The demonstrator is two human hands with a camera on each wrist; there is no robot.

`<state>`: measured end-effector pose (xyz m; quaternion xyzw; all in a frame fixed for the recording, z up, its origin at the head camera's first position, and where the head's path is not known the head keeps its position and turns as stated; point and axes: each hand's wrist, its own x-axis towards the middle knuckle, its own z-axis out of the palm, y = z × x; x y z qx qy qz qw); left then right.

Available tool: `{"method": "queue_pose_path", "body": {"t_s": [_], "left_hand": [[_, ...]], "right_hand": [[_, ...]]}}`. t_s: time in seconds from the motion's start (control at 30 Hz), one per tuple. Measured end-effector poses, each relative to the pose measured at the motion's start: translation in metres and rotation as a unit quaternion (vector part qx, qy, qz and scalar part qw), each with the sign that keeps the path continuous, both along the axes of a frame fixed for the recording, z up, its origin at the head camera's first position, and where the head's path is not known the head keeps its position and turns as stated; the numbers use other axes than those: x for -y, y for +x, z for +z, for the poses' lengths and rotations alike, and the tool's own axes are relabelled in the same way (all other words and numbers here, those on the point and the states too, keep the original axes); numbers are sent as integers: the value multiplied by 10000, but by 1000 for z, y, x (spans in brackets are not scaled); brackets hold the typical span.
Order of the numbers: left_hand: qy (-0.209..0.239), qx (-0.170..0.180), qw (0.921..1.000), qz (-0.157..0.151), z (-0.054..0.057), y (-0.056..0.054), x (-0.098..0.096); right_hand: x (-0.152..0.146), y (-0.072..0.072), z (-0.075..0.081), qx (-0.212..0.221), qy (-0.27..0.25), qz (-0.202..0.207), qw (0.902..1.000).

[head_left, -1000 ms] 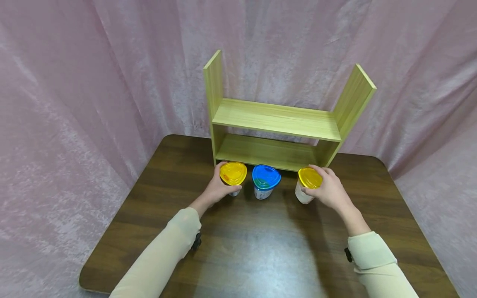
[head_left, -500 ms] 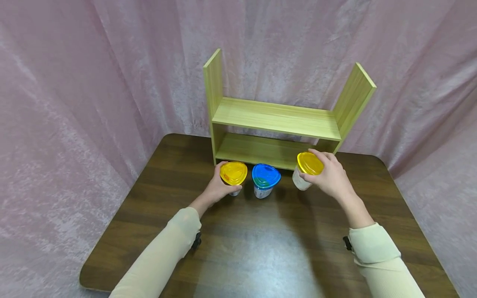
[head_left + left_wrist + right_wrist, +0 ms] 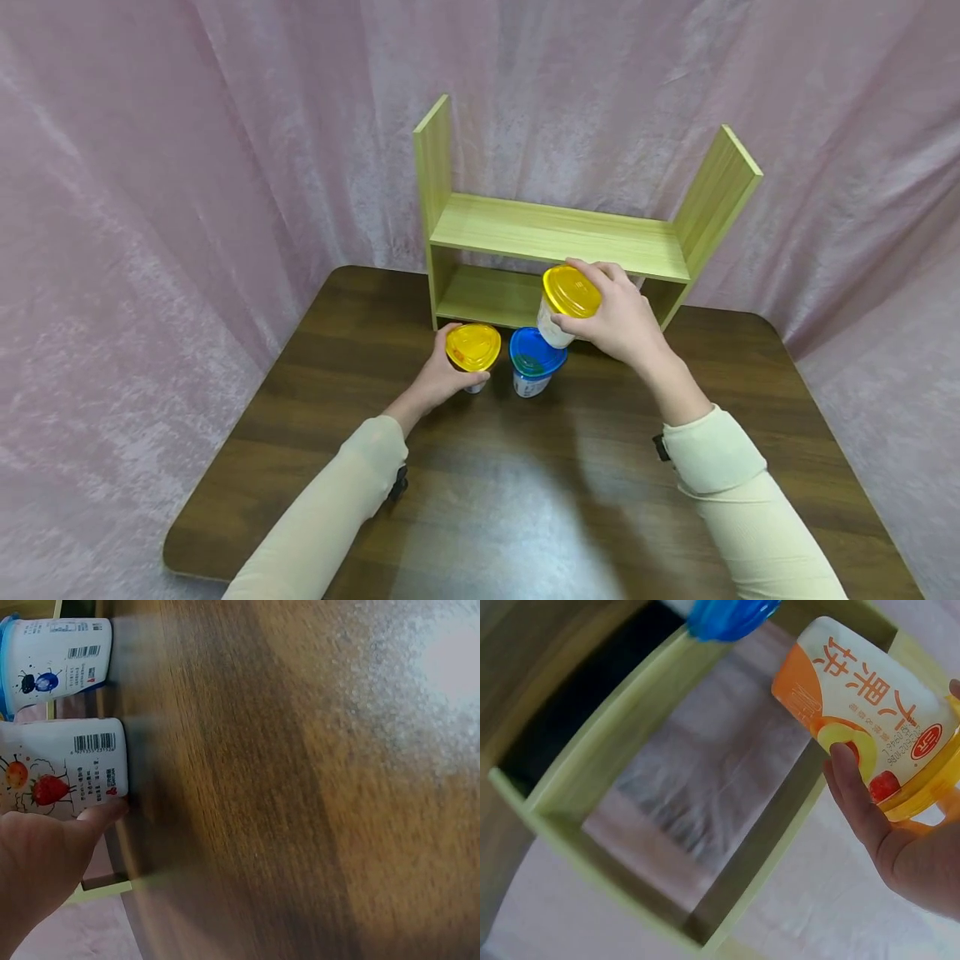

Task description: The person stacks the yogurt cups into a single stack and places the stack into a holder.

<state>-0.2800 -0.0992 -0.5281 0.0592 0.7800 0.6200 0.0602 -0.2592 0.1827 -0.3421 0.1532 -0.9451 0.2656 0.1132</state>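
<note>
Raised cup: the yellow-lidded peach cup (image 3: 573, 292), off the table, in front of the shelf and close to the blue-lidded cup in the head view; a gap shows between the two cups in the right wrist view.
Long axis of raised cup: lid up, base down, apparently leaning; exact tilt not certain.
Right hand (image 3: 618, 321): curled round the peach cup from its right side, thumb on the body, fingers by the lid.
Left hand (image 3: 437, 372): curled round the yellow-lidded strawberry cup (image 3: 474, 346) from its left side; that cup appears to stand on the table.
Third cup: the blue-lidded cup (image 3: 531, 354), upright on the table, held by neither hand, just beside the strawberry cup; the left hand is the nearer on the table.
Shelf (image 3: 558, 229): beyond both hands, long axis running left to right; two boards between two upright sides; the right hand is nearer its boards.
Lids: smooth, glossy, see-through plastic, rounded triangles in outline.
Cup bodies: white, narrowing toward the base; prints of strawberry, blueberry and cut peach, with barcodes on two.
Shelf material: pale yellow-green board, straight grain, squared edges.
Table (image 3: 285, 433): dark brown wood grain, rounded corners, a bright glare patch toward the person.
Curtain (image 3: 300, 125): pink, crushed-velvet look, soft vertical folds.
Sleeves (image 3: 716, 454): pale, cuffs turned back.
</note>
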Motion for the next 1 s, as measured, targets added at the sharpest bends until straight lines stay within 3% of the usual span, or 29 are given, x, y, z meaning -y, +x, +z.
{"method": "queue_pose_path", "body": {"t_s": [0.33,1.0], "left_hand": [[181,-158,9997,-49,-1,-2,-1],[195,-170,9995,-202,1,-1,1]], "right_hand": [[51,-12,2,162,126,393,9990],[96,-19,-14,384,99,678,9969]]}}
